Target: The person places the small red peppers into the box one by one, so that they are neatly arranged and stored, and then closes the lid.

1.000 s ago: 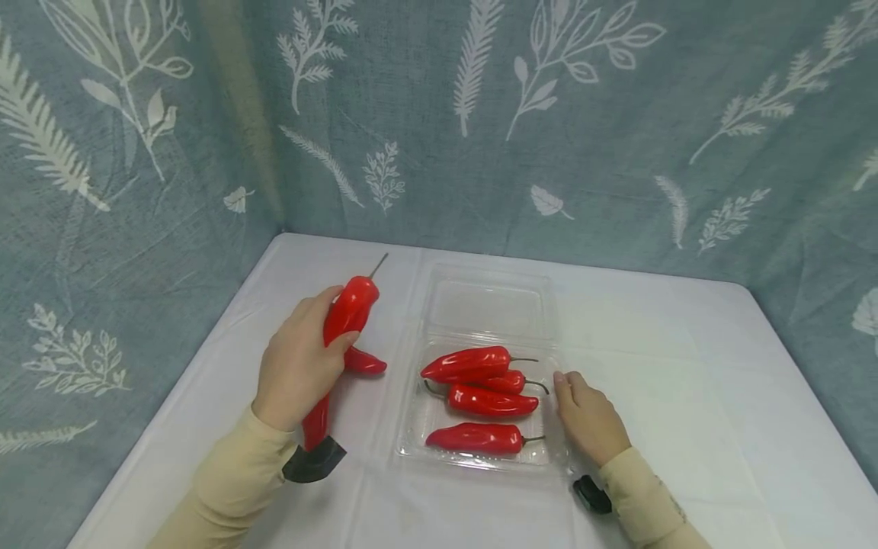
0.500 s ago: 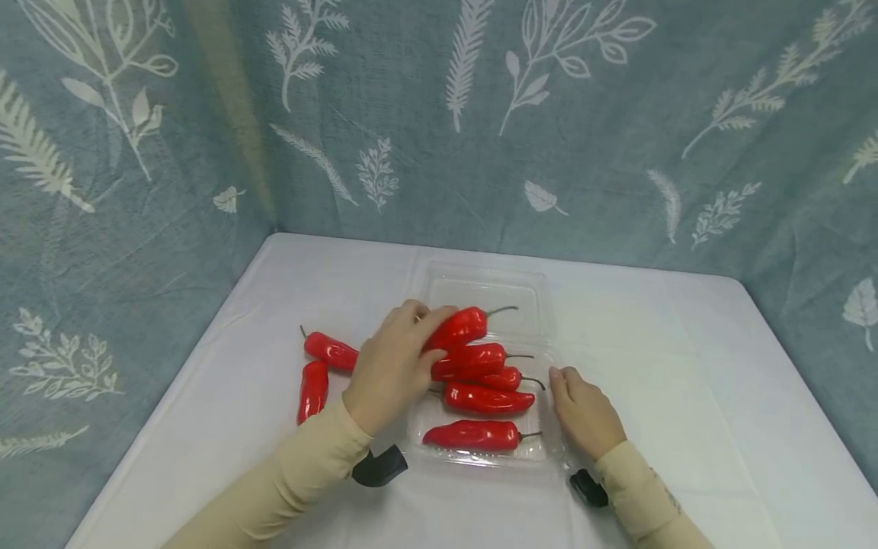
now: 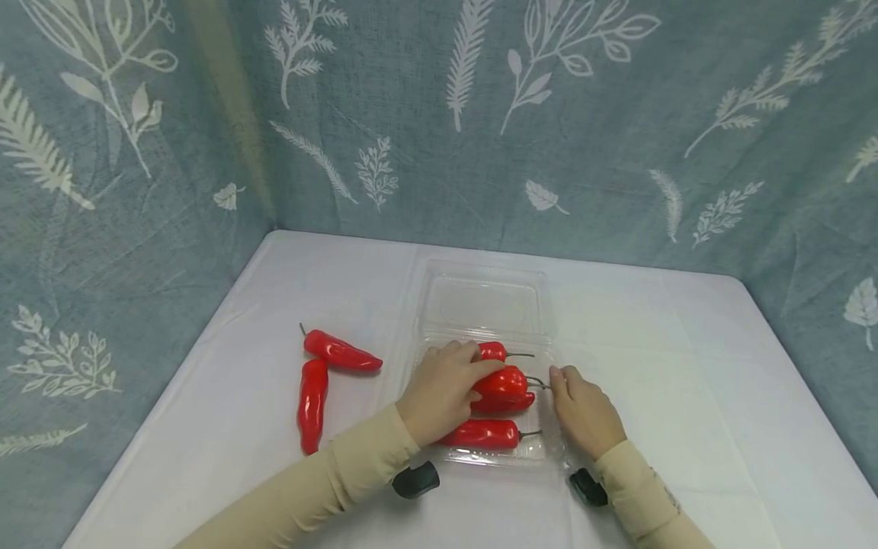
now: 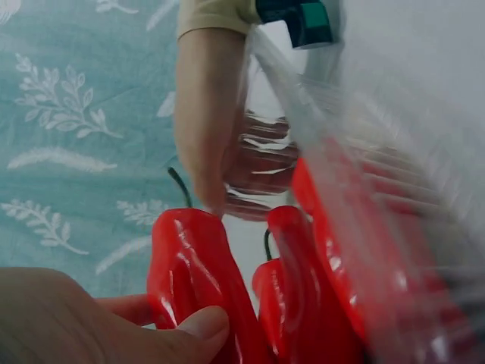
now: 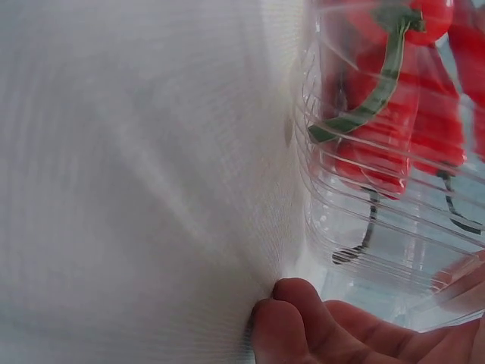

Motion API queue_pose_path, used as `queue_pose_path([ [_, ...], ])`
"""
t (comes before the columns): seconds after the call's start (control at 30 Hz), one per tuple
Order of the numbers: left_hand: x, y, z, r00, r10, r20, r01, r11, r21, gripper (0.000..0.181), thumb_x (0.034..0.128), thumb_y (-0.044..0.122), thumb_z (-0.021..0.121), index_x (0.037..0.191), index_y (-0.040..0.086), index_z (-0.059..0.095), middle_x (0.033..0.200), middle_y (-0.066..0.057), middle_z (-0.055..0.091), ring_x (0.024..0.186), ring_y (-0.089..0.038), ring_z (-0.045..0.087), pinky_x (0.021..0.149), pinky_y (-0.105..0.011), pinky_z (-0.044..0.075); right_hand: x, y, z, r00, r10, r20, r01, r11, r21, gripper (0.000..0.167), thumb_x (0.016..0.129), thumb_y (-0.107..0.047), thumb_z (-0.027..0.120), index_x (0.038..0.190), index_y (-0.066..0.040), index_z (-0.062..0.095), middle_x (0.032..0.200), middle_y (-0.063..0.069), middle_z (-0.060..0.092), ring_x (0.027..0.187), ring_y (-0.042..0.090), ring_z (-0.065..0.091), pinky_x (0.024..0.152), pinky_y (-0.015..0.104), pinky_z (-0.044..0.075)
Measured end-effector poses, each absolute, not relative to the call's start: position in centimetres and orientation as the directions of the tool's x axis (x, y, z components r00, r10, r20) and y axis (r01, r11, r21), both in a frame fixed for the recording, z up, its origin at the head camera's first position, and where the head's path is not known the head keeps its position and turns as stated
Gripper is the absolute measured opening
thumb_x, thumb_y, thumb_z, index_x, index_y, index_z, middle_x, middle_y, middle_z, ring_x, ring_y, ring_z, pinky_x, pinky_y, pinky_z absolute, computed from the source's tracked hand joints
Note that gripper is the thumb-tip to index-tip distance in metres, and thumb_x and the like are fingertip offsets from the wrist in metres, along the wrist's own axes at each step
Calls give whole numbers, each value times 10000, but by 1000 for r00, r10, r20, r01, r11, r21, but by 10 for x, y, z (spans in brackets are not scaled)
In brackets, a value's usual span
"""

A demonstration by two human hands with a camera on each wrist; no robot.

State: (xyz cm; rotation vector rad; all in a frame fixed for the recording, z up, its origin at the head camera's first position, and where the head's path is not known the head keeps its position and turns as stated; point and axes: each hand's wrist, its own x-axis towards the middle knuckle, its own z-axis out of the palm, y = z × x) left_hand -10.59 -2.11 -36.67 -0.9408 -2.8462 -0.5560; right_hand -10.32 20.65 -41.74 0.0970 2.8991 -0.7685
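Observation:
My left hand (image 3: 439,393) reaches over the clear plastic clamshell container (image 3: 552,438) and grips a red pepper (image 3: 506,380) with a green stem pointing right. In the left wrist view the thumb lies along the pepper's side. Several other red peppers lie in the base, including one at the front (image 3: 483,434) and one at the back (image 3: 492,350). My right hand (image 3: 586,408) holds the container's right edge between thumb and fingers; the right wrist view shows its fingertips (image 5: 299,292) low beside the ribbed wall. The lower end of the gripped pepper is hidden by my left hand.
Two red peppers lie on the white-covered table to the left, one slanting (image 3: 341,352) and one lengthwise (image 3: 313,404). The container's lid (image 3: 483,297) lies folded back behind the base. A patterned blue-green curtain (image 3: 425,168) stands behind the table.
My left hand has carried a pepper from the left pile rightward over the container, then lowered it among the others toward the front. My right hand stays at the container's edge.

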Motion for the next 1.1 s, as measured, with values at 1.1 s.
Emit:
queue_pose_path([
  [1.1,-94,-110,-355,-912,241,331,359,860,362,502,791,158,775,1257,90,604,1036,-107,607,897,-251,565,739,-370,518,-102,207,-415,-984,20,-179,108,861,-498,589,1008,-537,122,938,-77,485,666,62,481,621,202,483,546,313,380],
])
